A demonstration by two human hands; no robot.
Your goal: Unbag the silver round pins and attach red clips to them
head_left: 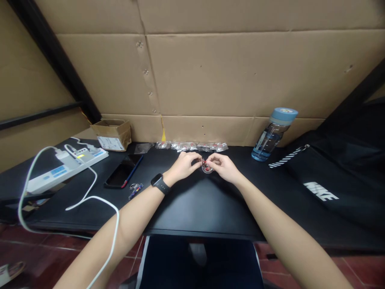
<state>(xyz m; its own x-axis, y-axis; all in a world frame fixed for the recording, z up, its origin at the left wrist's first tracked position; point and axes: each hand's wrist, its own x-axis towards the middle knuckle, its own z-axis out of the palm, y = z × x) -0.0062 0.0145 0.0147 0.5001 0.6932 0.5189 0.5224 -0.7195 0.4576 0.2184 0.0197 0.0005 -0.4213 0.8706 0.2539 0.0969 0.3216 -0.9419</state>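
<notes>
Over the middle of the black table, a small clear round item with red bits in it point(207, 168) sits between my two hands; its exact kind is too small to tell. From its left side, my left hand point(187, 165) pinches the edge with thumb and forefinger, and a dark watch point(160, 184) is on that wrist. My right hand point(223, 167) is closed at the opposite side, its fingertips together at the red bits. What lies between those right fingertips is hidden. Just behind the hands runs a row of small clear packets with red pieces point(184, 146).
Left stand a power strip point(42, 180) with a white cable point(104, 199) crossing my left forearm, a phone point(124, 171), a keychain point(136, 191) and a cardboard box point(112, 134). Right are a water bottle point(270, 136) and a black bag point(339, 176). Cardboard point(225, 80) walls the back.
</notes>
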